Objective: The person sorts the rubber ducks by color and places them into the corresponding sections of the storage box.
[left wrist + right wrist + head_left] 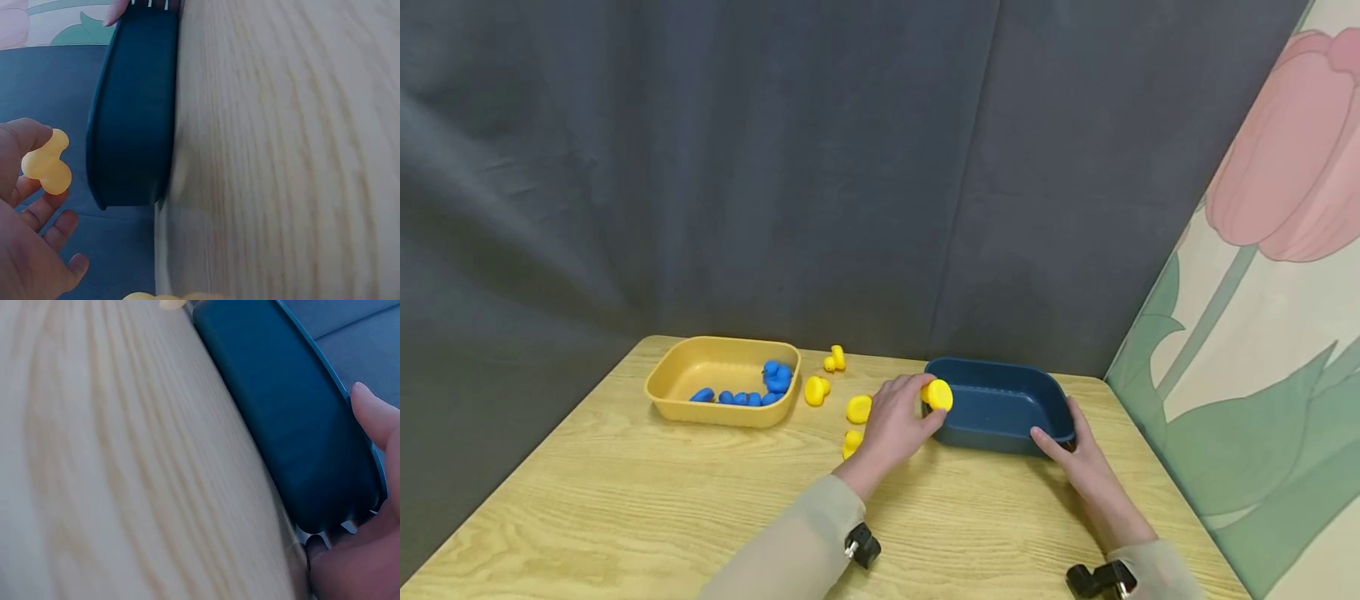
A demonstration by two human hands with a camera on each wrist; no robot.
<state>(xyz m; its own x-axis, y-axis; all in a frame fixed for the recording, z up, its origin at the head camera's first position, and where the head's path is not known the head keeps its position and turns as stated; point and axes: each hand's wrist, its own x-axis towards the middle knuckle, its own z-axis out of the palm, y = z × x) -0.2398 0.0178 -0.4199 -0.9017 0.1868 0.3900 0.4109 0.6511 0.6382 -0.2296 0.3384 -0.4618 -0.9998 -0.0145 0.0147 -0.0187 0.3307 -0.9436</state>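
My left hand [891,421] pinches a yellow toy duck [938,395] between thumb and fingers, beside the left end of the dark blue tub [992,440]. In the left wrist view this duck [47,161] is held clear of the tub [134,106]. My right hand [1086,458] grips the tub's right end, thumb at the rim; in the right wrist view its other fingers curl around the end, partly hidden. Inside the tub, the visible floor is bare. Left of my left hand lie yellow ducks [817,391], one partly covered by that hand.
A yellow tub [722,414] holding several blue ducks [777,377] stands at the left of the wooden table [625,500]. Another yellow duck [835,358] lies near the back edge. Behind hangs a dark curtain [775,167]; a flower-patterned wall [1262,375] borders the right.
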